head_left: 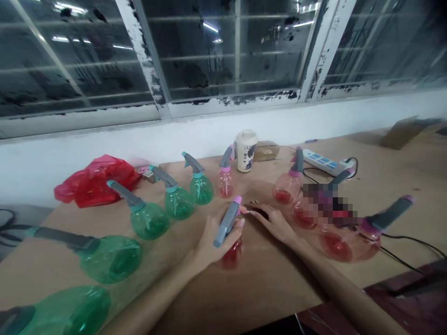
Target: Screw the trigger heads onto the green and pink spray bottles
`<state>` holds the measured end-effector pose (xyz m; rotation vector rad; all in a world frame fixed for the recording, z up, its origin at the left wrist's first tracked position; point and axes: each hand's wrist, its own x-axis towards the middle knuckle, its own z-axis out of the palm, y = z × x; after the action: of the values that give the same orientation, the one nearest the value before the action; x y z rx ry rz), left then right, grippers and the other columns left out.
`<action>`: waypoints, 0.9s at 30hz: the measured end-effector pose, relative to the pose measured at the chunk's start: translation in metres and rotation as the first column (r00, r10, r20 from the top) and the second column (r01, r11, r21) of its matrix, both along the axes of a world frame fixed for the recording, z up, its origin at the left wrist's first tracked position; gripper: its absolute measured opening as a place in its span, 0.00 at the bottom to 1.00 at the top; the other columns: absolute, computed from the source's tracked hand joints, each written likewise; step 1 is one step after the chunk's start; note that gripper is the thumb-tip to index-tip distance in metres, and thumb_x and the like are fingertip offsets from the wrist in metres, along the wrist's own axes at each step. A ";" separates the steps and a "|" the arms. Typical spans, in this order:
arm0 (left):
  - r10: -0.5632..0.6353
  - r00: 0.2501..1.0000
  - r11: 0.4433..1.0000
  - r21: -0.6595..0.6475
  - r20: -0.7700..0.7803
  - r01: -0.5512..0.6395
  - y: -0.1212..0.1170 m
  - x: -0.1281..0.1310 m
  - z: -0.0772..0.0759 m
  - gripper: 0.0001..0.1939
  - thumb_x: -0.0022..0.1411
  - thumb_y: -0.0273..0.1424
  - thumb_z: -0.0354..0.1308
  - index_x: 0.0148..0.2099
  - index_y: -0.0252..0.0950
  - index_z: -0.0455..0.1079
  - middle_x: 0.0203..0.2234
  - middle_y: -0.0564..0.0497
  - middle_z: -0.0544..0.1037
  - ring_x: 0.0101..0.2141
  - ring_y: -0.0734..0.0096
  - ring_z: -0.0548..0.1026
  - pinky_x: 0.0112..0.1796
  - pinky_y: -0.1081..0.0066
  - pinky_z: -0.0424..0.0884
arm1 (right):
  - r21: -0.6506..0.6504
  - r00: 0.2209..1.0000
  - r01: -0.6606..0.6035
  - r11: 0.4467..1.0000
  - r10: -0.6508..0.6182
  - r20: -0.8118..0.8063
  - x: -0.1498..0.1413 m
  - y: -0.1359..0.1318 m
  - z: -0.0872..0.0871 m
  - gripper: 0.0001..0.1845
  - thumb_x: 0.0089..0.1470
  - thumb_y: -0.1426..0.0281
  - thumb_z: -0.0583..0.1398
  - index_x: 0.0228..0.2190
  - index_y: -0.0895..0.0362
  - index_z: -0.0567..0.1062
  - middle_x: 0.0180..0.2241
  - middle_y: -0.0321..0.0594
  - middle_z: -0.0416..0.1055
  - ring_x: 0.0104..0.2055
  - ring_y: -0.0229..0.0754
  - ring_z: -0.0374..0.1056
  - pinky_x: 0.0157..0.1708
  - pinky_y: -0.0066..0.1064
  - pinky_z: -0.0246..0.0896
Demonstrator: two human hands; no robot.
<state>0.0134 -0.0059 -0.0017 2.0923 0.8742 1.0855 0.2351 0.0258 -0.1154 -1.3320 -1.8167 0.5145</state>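
My left hand [213,237] is closed around a spray bottle [232,258] at its neck. This bottle has a clear red-tinted body, a grey head and a pink nozzle that points away from me. My right hand [275,223] is just right of the nozzle, its fingers stretched out toward the pink trigger. One fingertip is at the trigger or very close to it; whether it touches, I cannot tell. Part of the bottle's body is hidden behind my left hand.
Several green spray bottles [150,221] curve along the left. Several red ones [286,186] stand mostly on the right, one [226,181] beside a paper cup [246,151]. Behind are a red plastic bag [101,179] and a power strip [324,160] with black cables. Windows line the wall.
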 end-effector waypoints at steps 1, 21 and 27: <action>-0.002 1.000 1.000 0.007 -0.003 0.002 0.000 0.000 0.001 0.08 0.66 0.30 0.52 0.45 0.38 0.70 0.35 0.50 0.77 0.31 0.70 0.76 0.37 0.69 0.73 | -0.002 1.000 -0.002 1.000 0.002 0.002 0.000 0.000 0.000 0.20 0.62 0.57 0.55 0.49 0.53 0.76 0.52 0.44 0.75 0.57 0.50 0.68 0.58 0.46 0.61; 0.037 0.999 0.999 0.032 0.011 -0.038 -0.003 0.002 0.002 0.08 0.64 0.30 0.53 0.44 0.38 0.72 0.35 0.49 0.79 0.36 0.66 0.78 0.42 0.64 0.74 | 0.079 0.970 0.004 0.997 -0.023 0.241 -0.009 -0.006 -0.014 0.25 0.60 0.53 0.57 0.52 0.56 0.74 0.61 0.51 0.64 0.65 0.54 0.57 0.63 0.53 0.54; 0.009 1.000 1.000 -0.014 -0.003 -0.009 -0.003 0.002 0.005 0.08 0.65 0.30 0.53 0.45 0.38 0.72 0.34 0.51 0.79 0.33 0.69 0.78 0.39 0.67 0.76 | 0.083 0.943 0.007 0.997 -0.034 0.332 -0.015 -0.009 -0.017 0.31 0.60 0.51 0.55 0.55 0.60 0.70 0.63 0.57 0.59 0.67 0.56 0.52 0.64 0.55 0.50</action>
<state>0.0158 -0.0091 0.0031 2.0812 0.8909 1.0778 0.2202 0.0172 -0.1326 -1.4474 -2.0690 0.2080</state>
